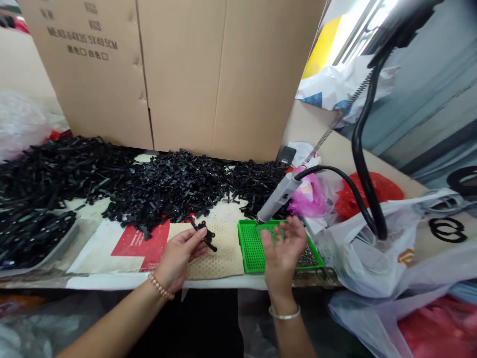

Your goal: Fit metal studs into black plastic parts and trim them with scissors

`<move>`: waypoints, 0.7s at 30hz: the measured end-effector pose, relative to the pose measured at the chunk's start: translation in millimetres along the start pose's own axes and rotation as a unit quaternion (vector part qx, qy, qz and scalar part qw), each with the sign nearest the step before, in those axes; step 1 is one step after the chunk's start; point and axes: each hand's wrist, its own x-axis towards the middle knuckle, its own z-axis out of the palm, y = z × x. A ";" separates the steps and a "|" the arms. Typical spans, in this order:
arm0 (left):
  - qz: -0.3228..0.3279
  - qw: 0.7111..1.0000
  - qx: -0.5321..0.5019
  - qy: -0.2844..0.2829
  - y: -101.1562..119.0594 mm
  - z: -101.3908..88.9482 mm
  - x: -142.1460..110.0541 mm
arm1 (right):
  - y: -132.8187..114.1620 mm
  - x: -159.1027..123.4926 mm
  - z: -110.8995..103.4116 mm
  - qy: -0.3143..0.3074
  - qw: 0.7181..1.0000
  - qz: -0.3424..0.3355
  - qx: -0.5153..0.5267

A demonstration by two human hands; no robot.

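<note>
My left hand (181, 256) pinches a small black plastic part (204, 232) with rounded ends and thin arms, above a honeycomb-patterned mat (221, 253). Over a green perforated tray (246, 263) is my right hand (281, 246), palm up, fingers apart and loosely curled, holding nothing. Just behind its fingertips hangs a grey electric screwdriver (279, 196), tilted with its tip down toward the tray. Small metal pieces, seemingly screws (306, 257), lie in the tray's right portion, partly hidden by my right hand.
Heaps of black plastic parts (179, 181) spread along the back of the table, before a large cardboard box (186, 74). A clear tub (52, 253) of black parts stands at left. The screwdriver's black cable (359, 149) loops at right, near plastic bags (368, 248).
</note>
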 end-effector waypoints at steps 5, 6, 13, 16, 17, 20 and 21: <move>-0.069 0.991 0.070 -0.095 -3.5 23.7 24.6 | 6.0 57.9 16.2 -0.106 0.992 0.070 0.026; -0.082 0.987 0.080 -0.108 -7.2 28.6 28.9 | 6.1 64.6 18.0 -0.124 0.988 0.083 0.036; -0.104 0.978 0.134 -0.122 -25.0 39.3 45.5 | 23.4 73.4 8.0 -0.133 0.980 0.111 0.096; -0.115 0.976 0.142 -0.122 -23.0 38.9 44.7 | 43.3 65.7 5.7 -0.071 0.983 0.141 0.098; -0.117 0.975 0.143 -0.122 -21.9 39.3 44.1 | 48.6 63.7 5.7 -0.054 0.982 0.151 0.102; -0.117 0.975 0.147 -0.122 -19.3 41.3 42.3 | 56.1 61.9 6.5 -0.031 0.980 0.151 0.129; -0.118 0.974 0.149 -0.122 -19.0 41.9 42.1 | 56.3 62.4 6.9 -0.032 0.979 0.148 0.134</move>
